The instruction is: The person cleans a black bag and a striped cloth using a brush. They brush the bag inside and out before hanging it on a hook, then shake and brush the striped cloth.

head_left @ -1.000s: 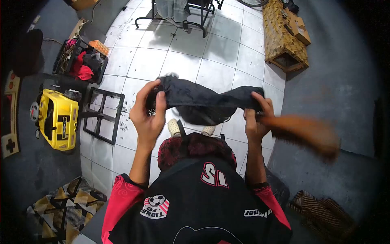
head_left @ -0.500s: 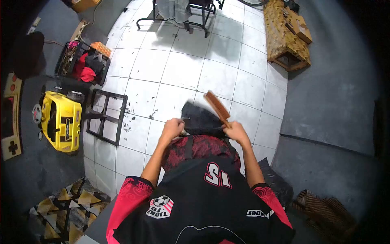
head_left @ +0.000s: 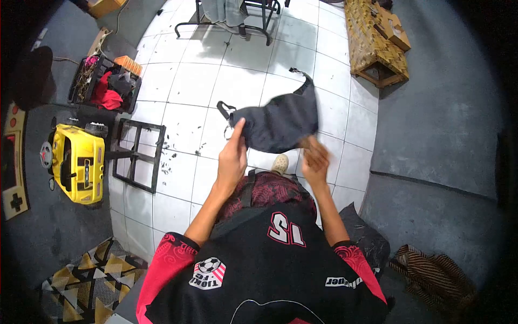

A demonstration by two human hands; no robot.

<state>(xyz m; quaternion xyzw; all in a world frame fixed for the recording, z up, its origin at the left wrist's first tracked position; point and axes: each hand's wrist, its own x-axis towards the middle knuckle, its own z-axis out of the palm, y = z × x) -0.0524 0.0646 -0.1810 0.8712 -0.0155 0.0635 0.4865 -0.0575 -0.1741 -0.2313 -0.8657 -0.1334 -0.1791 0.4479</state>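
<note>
near-black bag (head_left: 278, 121) at centre; yellow toy car (head_left: 96, 173), left; striped brown cloth (head_left: 431, 272), lower right; white tiles (head_left: 237, 81), upper centre.

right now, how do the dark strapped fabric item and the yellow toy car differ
The dark strapped fabric item looks soft; the yellow toy car looks rigid. The left hand grips the fabric item; the toy car sits apart, untouched. Both show dark parts.
</note>
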